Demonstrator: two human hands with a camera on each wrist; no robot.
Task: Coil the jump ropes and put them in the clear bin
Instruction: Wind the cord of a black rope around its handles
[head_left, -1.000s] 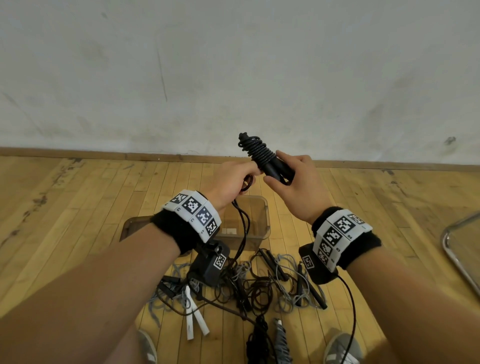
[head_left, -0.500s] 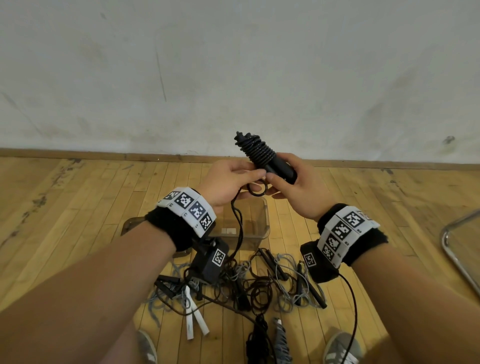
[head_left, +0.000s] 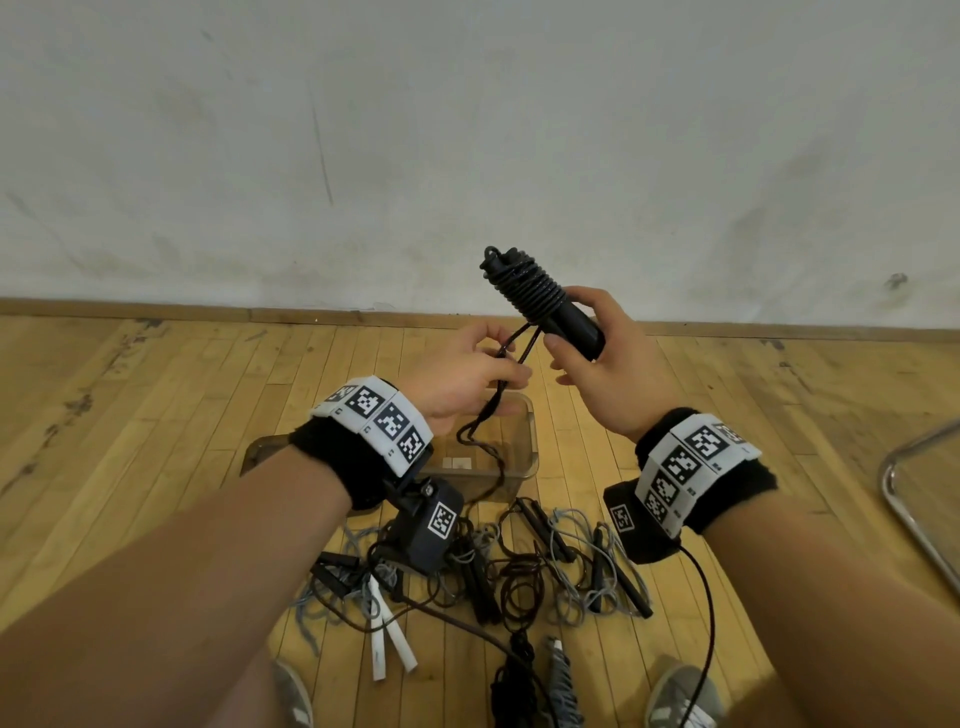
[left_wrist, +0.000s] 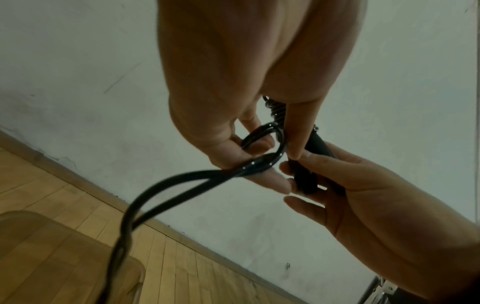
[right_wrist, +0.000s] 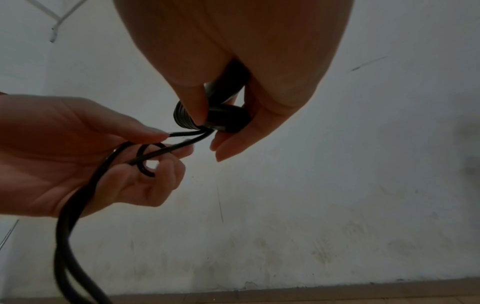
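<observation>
A black jump rope's handles (head_left: 563, 319) are held upright and tilted left in my right hand (head_left: 597, 358), thumb and fingers curled round their lower end. Black cord (head_left: 527, 283) is wound in tight turns round the upper half. My left hand (head_left: 467, 371) pinches the doubled loose cord (head_left: 511, 345) just left of the handles; in the left wrist view the cord (left_wrist: 182, 185) loops over my fingers (left_wrist: 259, 181). The rest of it hangs down over the clear bin (head_left: 524, 457) on the floor. The right wrist view shows the wound handles (right_wrist: 223, 117) and the pinching left hand (right_wrist: 116, 156).
On the wooden floor nearer than the bin lies a tangle of black and grey jump ropes (head_left: 519, 566), with white handles (head_left: 387, 631) at its left. A metal chair frame (head_left: 904, 499) stands at the right. My shoes (head_left: 680, 696) are at the bottom edge. A white wall runs behind.
My hands have risen a little and drawn slightly apart. The left hand has pulled the loose cord out down-left from the handles, so a taut doubled strand now shows between the hands.
</observation>
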